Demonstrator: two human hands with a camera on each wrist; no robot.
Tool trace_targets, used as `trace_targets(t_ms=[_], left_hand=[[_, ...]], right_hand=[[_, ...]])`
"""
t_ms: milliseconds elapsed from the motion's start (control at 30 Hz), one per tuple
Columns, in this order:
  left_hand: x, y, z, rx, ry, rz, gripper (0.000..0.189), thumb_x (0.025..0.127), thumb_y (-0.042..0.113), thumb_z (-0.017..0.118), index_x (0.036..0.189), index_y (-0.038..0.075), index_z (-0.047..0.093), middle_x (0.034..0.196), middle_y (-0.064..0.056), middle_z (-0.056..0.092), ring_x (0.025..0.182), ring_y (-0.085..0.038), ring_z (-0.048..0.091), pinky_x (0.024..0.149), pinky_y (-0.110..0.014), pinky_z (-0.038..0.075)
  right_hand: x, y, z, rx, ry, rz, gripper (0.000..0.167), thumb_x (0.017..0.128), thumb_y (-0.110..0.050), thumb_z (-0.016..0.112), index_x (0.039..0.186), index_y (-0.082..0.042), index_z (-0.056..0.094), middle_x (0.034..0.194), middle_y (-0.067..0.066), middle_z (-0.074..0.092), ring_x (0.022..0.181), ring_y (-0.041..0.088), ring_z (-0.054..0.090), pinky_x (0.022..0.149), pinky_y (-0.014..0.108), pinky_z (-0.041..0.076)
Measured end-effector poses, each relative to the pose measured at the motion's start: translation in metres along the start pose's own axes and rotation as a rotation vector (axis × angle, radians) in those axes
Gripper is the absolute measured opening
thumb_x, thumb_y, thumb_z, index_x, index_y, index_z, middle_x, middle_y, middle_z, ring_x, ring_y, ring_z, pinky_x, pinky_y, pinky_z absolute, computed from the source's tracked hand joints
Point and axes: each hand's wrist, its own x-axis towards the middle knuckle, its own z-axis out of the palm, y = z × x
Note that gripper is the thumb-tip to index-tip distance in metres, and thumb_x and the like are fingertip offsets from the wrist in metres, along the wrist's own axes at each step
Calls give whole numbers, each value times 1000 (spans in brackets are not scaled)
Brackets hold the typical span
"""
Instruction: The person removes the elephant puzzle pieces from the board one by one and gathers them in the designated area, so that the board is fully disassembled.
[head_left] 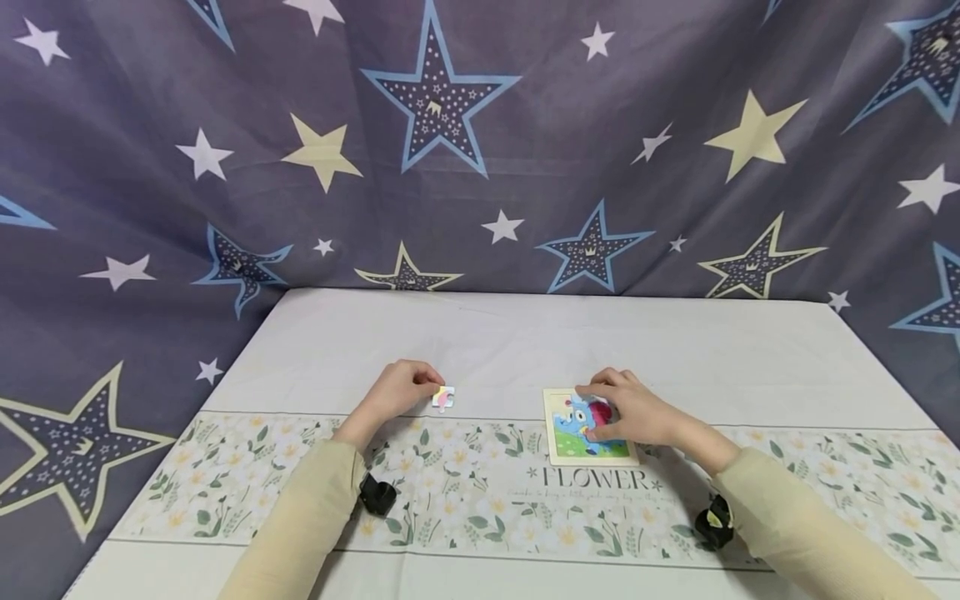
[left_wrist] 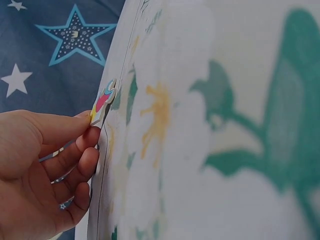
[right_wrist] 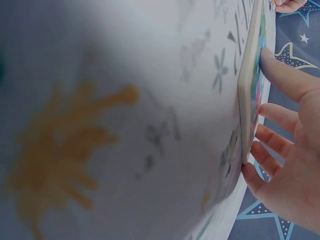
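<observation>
Between thumb and forefinger, my left hand (head_left: 401,389) pinches a small jigsaw piece (head_left: 443,397) by its edge. The piece is white, yellow and pink with a knob on one side; the left wrist view shows it tilted, close over the cloth. My right hand (head_left: 626,410) rests on a framed jigsaw puzzle (head_left: 558,450) lying flat. The puzzle shows a blue elephant with a red patch on green grass, inside a pale wooden border. In the right wrist view, the spread fingers (right_wrist: 272,140) and thumb touch its face and side; part of the picture is hidden under the hand.
A white tablecloth (head_left: 360,333) with a floral band (head_left: 465,500) covers the table, with the word FLOWER printed below the puzzle. Behind it hangs a dark curtain (head_left: 525,167) with stars, which also runs along both sides. Black wrist cameras (head_left: 377,495) sit below the sleeves.
</observation>
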Motion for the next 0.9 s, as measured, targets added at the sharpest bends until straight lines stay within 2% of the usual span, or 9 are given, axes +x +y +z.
trace_targets(t_ms=[900], left_hand=[[1, 1, 0, 0, -9, 16, 9, 86, 16, 61, 86, 13, 69, 79, 1, 62, 73, -13, 52, 72, -32, 41]], right_hand=[[0, 0, 0, -13, 7, -16, 66, 74, -36, 73, 129, -7, 51, 122, 11, 46, 107, 28, 38, 89, 49, 36]])
